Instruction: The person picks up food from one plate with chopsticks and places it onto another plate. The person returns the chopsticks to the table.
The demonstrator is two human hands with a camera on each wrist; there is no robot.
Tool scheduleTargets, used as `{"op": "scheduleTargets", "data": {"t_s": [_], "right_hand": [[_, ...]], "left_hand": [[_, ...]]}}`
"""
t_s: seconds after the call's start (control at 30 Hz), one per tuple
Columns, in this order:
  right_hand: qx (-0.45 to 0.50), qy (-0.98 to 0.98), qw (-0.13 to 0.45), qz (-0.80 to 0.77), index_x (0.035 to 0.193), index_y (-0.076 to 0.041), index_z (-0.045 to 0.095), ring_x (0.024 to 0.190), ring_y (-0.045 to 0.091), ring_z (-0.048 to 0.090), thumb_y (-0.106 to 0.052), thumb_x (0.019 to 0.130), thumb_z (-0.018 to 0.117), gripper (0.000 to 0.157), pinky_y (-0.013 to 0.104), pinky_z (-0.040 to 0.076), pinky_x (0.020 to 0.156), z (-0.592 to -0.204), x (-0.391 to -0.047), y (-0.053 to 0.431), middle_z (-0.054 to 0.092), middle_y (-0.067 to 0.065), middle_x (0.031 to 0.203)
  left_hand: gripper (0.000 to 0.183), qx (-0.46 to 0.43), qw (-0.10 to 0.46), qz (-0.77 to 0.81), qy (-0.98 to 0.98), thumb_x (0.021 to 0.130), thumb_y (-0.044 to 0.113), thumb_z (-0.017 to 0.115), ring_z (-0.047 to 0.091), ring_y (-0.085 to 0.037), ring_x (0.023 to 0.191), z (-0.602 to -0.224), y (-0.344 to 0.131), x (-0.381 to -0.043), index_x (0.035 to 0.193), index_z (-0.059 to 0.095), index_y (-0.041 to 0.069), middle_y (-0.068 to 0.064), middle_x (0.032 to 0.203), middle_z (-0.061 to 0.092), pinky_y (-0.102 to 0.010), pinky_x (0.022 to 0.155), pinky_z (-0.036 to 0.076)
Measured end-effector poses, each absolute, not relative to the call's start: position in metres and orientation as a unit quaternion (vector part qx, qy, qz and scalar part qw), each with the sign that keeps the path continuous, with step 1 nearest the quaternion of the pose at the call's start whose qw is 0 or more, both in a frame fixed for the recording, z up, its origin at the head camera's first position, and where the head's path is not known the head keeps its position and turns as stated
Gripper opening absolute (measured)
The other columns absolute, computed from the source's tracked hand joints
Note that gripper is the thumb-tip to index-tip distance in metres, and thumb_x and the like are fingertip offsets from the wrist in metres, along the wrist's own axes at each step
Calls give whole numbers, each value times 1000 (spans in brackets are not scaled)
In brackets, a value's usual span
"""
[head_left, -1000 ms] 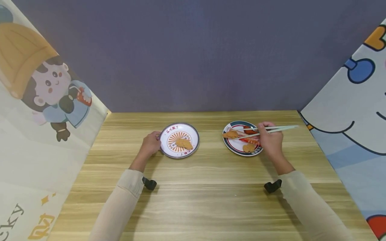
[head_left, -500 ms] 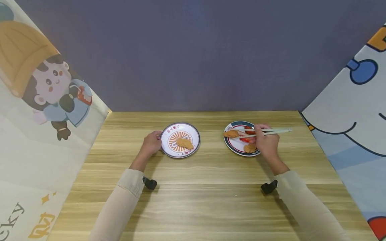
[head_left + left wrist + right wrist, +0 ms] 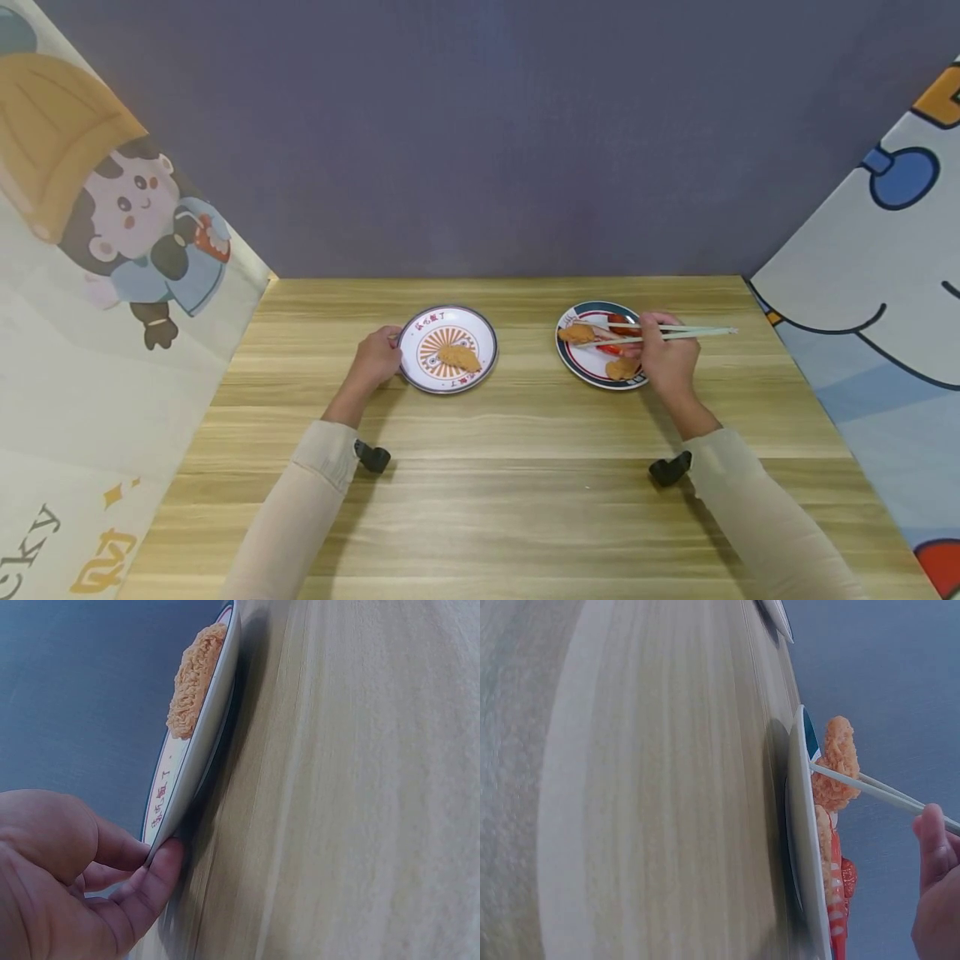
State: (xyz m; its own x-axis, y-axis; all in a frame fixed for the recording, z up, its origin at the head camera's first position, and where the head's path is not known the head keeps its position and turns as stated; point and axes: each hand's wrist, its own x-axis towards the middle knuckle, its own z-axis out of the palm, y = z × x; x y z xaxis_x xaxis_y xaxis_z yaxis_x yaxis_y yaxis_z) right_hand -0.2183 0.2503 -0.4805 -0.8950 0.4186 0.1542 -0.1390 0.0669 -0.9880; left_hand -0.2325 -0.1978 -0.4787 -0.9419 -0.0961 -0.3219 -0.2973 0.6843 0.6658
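Observation:
My left hand (image 3: 377, 358) pinches the near-left rim of a white plate (image 3: 483, 342) between thumb and fingers. On that plate lies one crumbed fried piece, like fried chicken (image 3: 459, 358). My right hand (image 3: 670, 358) holds a pair of pale chopsticks (image 3: 701, 332) over a second plate with a dark patterned rim (image 3: 592, 367). In the right wrist view the chopstick tips sit on either side of another fried piece (image 3: 838, 757) at the plate's edge. Whether that piece is lifted clear I cannot tell.
The right plate also bears a second fried piece (image 3: 621, 368), a red-and-white crab-stick-like item (image 3: 835, 881) and a dark red piece (image 3: 621, 319), partly hidden by my hand. The wooden table (image 3: 510, 483) meets a grey-blue panel behind, with cartoon-printed panels at both sides.
My right hand has shifted slightly left overall, drawing back a little in the last half second. The chopstick tips stay around the fried piece. My left hand and its plate have hardly moved.

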Motion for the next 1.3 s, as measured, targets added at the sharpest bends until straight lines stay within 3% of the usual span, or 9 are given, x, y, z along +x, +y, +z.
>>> {"op": "scheduleTargets", "data": {"t_s": [0.27, 0.53, 0.87, 1.1, 1.3], "right_hand": [[-124, -704, 224, 662, 103, 8, 68, 45, 7, 66, -18, 99, 63, 26, 25, 55, 42, -470, -220, 253, 67, -8, 63], [-129, -659, 208, 712, 89, -12, 68, 45, 11, 68, -15, 99, 62, 12, 27, 56, 44, -461, -218, 251, 69, -4, 64], [-134, -680, 202, 692, 92, -14, 65, 48, 4, 66, -24, 99, 64, 12, 23, 56, 45, -459, -217, 230, 66, -8, 66], [-116, -660, 177, 721, 99, -8, 63, 50, 13, 71, -24, 101, 63, 16, 28, 58, 46, -458, -218, 209, 69, -3, 70], [-91, -641, 190, 738, 96, -6, 65, 48, 11, 69, -20, 101, 62, 15, 27, 56, 43, -459, -222, 190, 70, -3, 71]], "left_hand": [[53, -109, 128, 384, 908, 99, 5, 47, 63, -31, 109, -478, -197, -233, 152, 44, 7, -20, 129, 62, -36, 91, 57], [53, -104, 126, 382, 910, 98, 5, 47, 64, -30, 107, -478, -196, -235, 152, 45, 6, -20, 128, 63, -34, 87, 56], [55, -104, 130, 383, 909, 97, 4, 48, 66, -28, 100, -481, -197, -235, 152, 44, 6, -21, 128, 63, -28, 78, 57], [55, -111, 134, 388, 905, 98, 4, 47, 65, -28, 102, -478, -197, -233, 153, 43, 6, -22, 131, 62, -27, 76, 56], [53, -111, 133, 385, 906, 99, 4, 46, 67, -28, 101, -478, -197, -233, 152, 45, 5, -23, 130, 63, -27, 76, 58]]}}
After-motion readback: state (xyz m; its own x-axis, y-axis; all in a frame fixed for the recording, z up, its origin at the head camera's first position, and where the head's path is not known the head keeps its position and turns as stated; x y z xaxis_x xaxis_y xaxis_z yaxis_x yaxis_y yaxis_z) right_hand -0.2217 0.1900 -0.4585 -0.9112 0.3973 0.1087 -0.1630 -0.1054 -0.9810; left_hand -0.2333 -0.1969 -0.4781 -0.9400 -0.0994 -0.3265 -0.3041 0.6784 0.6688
